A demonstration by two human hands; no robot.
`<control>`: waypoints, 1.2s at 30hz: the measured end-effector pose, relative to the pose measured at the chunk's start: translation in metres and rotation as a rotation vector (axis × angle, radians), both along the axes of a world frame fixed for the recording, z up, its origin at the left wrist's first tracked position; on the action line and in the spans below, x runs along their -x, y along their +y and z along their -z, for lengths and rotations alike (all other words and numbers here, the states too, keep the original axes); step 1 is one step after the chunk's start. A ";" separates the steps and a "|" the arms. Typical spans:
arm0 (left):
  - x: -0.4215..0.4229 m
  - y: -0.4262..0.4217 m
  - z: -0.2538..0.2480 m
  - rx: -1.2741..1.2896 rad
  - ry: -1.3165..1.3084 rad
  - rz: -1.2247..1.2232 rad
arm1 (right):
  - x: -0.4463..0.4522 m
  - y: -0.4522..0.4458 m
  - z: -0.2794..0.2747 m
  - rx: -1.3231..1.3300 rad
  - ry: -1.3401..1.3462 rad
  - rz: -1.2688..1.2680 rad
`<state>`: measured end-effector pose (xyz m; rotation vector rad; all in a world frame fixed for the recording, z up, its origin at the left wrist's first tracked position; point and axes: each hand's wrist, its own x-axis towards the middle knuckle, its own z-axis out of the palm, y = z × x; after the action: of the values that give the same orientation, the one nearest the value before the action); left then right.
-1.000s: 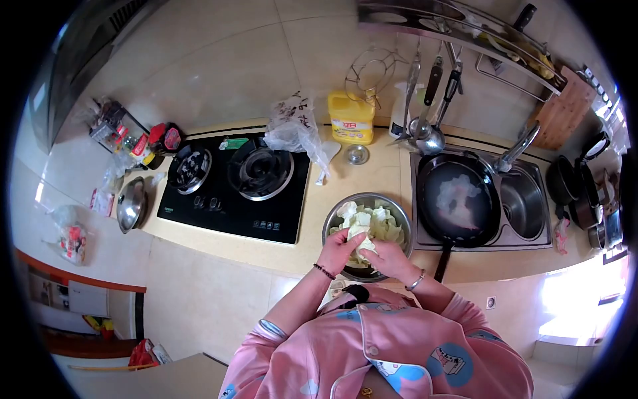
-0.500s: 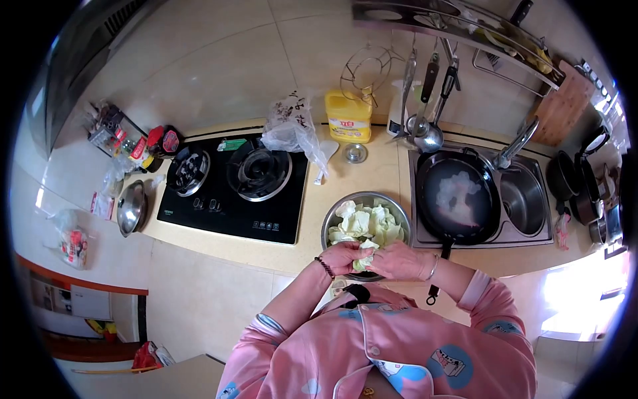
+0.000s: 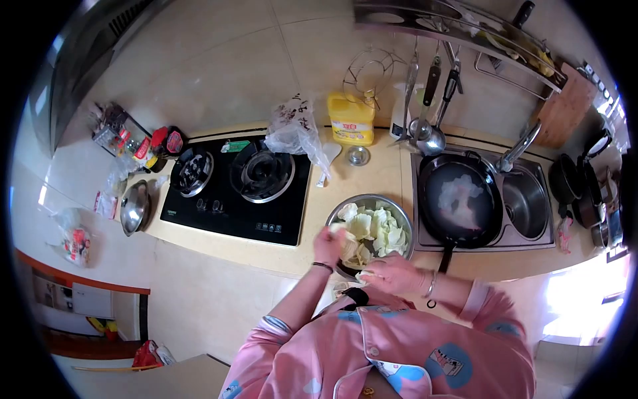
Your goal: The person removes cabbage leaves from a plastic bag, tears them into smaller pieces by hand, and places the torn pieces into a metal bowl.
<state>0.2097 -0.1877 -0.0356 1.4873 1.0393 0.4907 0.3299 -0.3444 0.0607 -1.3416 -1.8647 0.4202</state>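
Note:
A metal bowl [image 3: 409, 223] full of torn pale-green cabbage leaves [image 3: 389, 229] sits at the counter's front edge. At its left rim my left hand [image 3: 327, 246] is closed around a piece of cabbage leaf [image 3: 342, 236], slightly blurred by motion. My right hand [image 3: 393, 272] is over the bowl's near rim, fingers pinched on a small pale piece of cabbage [image 3: 364, 274]. The two hands are apart. Part of the bowl's near side is hidden behind my right hand.
Right of the bowl, a black frying pan [image 3: 438, 193] with whitish liquid rests over the sink [image 3: 525, 203]. To the left is a black gas stove [image 3: 232, 223] with a plastic bag [image 3: 292, 133] at its back corner. A yellow jug [image 3: 351, 123] stands behind.
My hands were together over the bowl's near side on one leaf. They have separated: the left moved left and up, the right slightly down, each with a piece.

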 end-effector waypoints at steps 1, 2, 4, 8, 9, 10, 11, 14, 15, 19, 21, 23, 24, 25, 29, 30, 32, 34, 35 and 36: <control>0.006 0.013 0.018 0.051 -0.286 -0.162 | -0.003 0.002 0.001 -0.001 -0.004 0.002; 0.006 0.012 -0.006 0.186 -0.389 -0.157 | -0.004 0.001 0.004 -0.005 0.114 0.229; 0.006 0.011 -0.028 0.441 -0.556 -0.128 | -0.013 -0.001 0.015 0.113 0.358 0.615; -0.001 0.000 -0.029 0.716 -0.434 -0.179 | -0.024 0.009 0.053 0.371 -0.375 0.649; -0.002 -0.003 -0.027 0.762 -0.461 -0.177 | -0.022 0.009 0.050 0.365 -0.382 0.649; -0.001 -0.006 -0.030 0.764 -0.424 -0.194 | -0.018 0.007 0.049 0.305 -0.324 0.666; 0.000 -0.008 -0.028 0.773 -0.425 -0.206 | -0.015 0.006 0.050 0.251 -0.265 0.677; 0.003 -0.015 -0.013 0.678 -0.414 -0.040 | -0.003 0.018 0.032 0.469 0.150 0.609; 0.005 -0.020 -0.004 0.678 -0.411 -0.029 | -0.001 0.020 0.024 0.747 0.404 0.521; 0.013 -0.032 -0.016 0.861 -0.544 0.092 | 0.011 0.019 0.079 0.564 0.573 0.505; 0.023 -0.036 -0.018 0.731 -0.388 0.087 | 0.013 0.013 0.067 0.532 0.456 0.503; 0.032 -0.037 -0.017 0.615 -0.300 0.157 | 0.017 0.011 0.064 0.519 0.324 0.458; 0.035 -0.037 -0.019 0.419 -0.190 0.205 | 0.024 0.012 0.078 0.411 0.589 0.441; 0.036 -0.038 -0.022 0.222 -0.083 0.251 | 0.025 0.012 0.090 0.409 0.592 0.446; 0.035 -0.045 -0.024 0.208 -0.169 0.202 | 0.027 0.012 0.065 0.411 0.317 0.438; 0.036 -0.042 -0.027 0.210 -0.168 0.203 | 0.026 0.013 0.049 0.442 0.179 0.431; 0.038 -0.031 -0.034 0.588 -0.268 0.278 | 0.022 0.009 0.047 0.361 0.145 0.358; 0.039 -0.025 -0.043 0.661 -0.252 0.329 | 0.018 0.005 0.045 0.282 0.114 0.279; 0.039 -0.024 -0.045 0.731 -0.239 0.382 | 0.015 0.004 0.043 0.218 0.066 0.247; 0.038 -0.023 -0.041 0.753 -0.265 0.379 | 0.012 0.004 0.042 0.153 0.018 0.218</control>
<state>0.1721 -0.2107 0.0050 0.8755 0.6033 0.0041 0.3177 -0.3400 0.0190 -1.6193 -1.6765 0.4667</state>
